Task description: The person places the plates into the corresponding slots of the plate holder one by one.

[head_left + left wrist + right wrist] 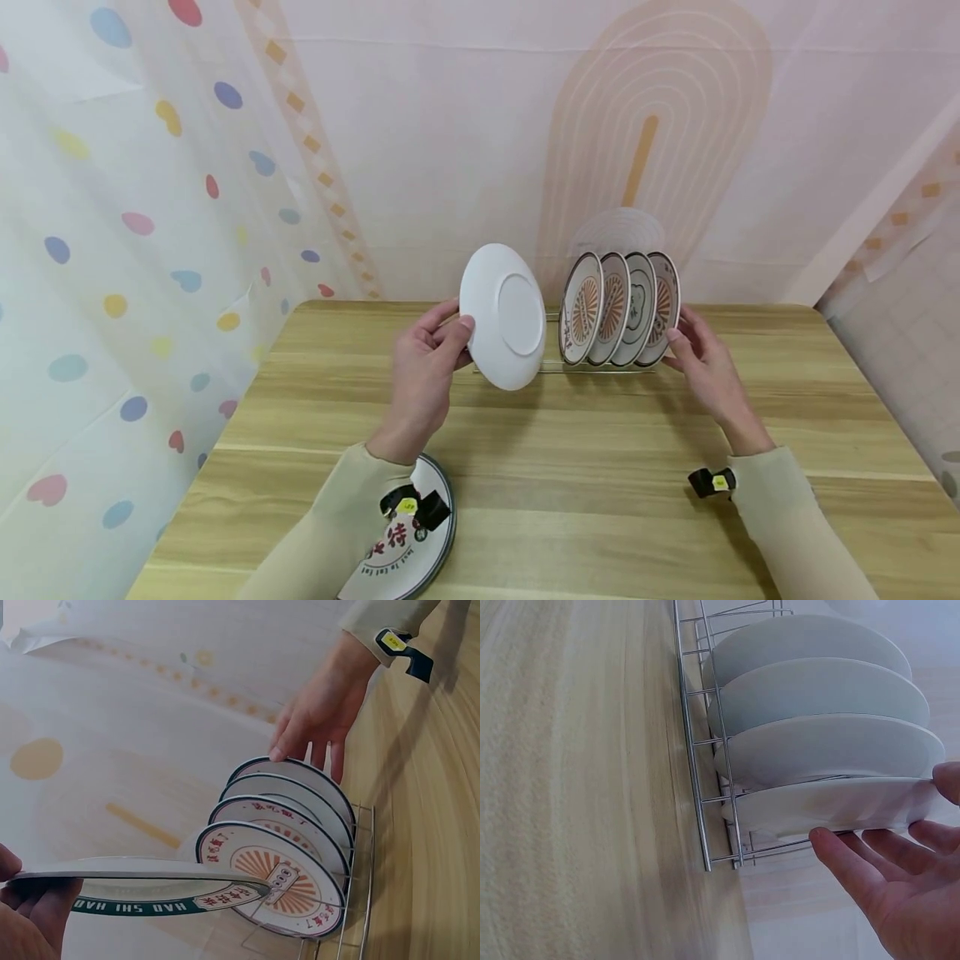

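Observation:
A white plate (483, 333), its underside facing the head camera, is tilted on edge in my left hand (427, 367). The left thumb lies on its underside and the fingers reach round the rim; in the left wrist view its green-lettered border (142, 907) shows. Several patterned plates stand upright in a wire rack (697, 761), right of the held plate. My right hand (705, 362) pinches the rim of the rightmost plate (665, 310), thumb at the edge and fingertips against its back. In the left wrist view, the held plate overlaps the nearest racked plate (311, 900).
A larger plate (438, 508) with red characters and a dark rim lies on the wooden table (570, 483), partly under the left forearm. Patterned curtains (420, 150) hang behind and beside the table. Black camera straps (708, 482) sit at both wrists.

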Tool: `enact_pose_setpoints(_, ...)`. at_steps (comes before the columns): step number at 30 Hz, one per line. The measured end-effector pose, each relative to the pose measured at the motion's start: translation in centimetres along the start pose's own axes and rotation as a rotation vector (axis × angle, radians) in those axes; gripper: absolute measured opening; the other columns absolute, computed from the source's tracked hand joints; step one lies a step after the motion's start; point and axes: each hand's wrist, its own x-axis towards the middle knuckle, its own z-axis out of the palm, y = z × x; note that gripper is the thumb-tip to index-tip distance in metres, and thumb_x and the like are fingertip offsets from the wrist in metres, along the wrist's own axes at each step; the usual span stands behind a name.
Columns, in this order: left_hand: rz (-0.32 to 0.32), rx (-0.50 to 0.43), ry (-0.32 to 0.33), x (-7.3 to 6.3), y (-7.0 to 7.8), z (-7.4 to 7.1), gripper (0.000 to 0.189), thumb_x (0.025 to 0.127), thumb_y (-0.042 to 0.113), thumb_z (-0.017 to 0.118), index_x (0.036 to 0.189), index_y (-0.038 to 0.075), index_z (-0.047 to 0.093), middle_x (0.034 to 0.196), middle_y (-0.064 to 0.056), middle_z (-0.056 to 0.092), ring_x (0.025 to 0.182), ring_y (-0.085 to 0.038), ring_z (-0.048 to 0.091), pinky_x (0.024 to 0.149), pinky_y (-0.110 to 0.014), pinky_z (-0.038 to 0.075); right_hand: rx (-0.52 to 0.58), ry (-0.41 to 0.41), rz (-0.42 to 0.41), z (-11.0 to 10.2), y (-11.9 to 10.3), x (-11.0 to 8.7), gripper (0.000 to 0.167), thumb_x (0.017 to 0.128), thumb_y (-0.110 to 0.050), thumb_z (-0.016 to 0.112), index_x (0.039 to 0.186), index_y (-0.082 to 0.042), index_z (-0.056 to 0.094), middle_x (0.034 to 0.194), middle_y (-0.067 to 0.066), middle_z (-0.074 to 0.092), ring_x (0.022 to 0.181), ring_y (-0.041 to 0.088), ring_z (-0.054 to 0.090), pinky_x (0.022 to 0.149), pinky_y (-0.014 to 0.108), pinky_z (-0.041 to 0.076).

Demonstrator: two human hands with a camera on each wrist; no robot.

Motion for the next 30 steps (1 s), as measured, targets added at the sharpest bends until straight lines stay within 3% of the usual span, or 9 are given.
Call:
enact_pose_setpoints(5, 0.009, 0.007, -0.027, 0.4, -1.0, 1.2, 0.037, 0.099, -0.005, 0.06, 0.135, -0.014, 0.059, 0.108, -0.025, 0.075, 0.085, -0.013, 0.075, 0.074, -0.029, 0.063, 0.005, 0.004, -0.002, 0.0, 0.1, 0.0, 0.06, 0.113, -0.017, 0.044, 0.161, 0.008, 0.019, 0.157, 0.039, 0.031, 0.137, 0.056, 0.041, 0.087, 0.017, 0.056)
enact_pose_setpoints(13, 0.022, 0.012, -0.049, 0.6, -2.5, 3.2, 0.038, 0.099, -0.005, 0.061, 0.135, -0.014, 0.058, 0.116, -0.032, 0.07, 0.095, -0.017, 0.074, 0.081, -0.032, 0.062, 0.013, 0.007, -0.009, 0.3, 0.1, -0.2, 0.058, 0.112, -0.016, 0.045, 0.161, 0.008, 0.022, 0.155, 0.04, 0.034, 0.133, 0.053, 0.045, 0.087, 0.019, 0.057)
enact_pose_setpoints(22, 0.076, 0.112, -0.025, 1.0, -3.7, 4.3, 0.036, 0.098, -0.005, 0.062, 0.134, -0.013, 0.061, 0.121, -0.029, 0.069, 0.11, -0.033, 0.072, 0.083, -0.031, 0.062, -0.002, 0.004, -0.014, 0.6, 0.4, -0.1, 0.059, 0.113, -0.019, 0.044, 0.16, 0.008, 0.023, 0.155, 0.039, 0.035, 0.134, 0.053, 0.045, 0.088, 0.02, 0.057)
enact_pose_setpoints(30, 0.08, 0.194, -0.023, 1.8, -5.0, 4.6, 0.038, 0.099, -0.004, 0.063, 0.136, -0.012, 0.06, 0.122, -0.029, 0.069, 0.113, -0.037, 0.071, 0.088, -0.031, 0.06, 0.003, 0.01, 0.0, 0.7, 0.3, -0.1, 0.059, 0.113, -0.02, 0.044, 0.16, 0.007, 0.023, 0.156, 0.038, 0.035, 0.136, 0.052, 0.044, 0.088, 0.019, 0.056)
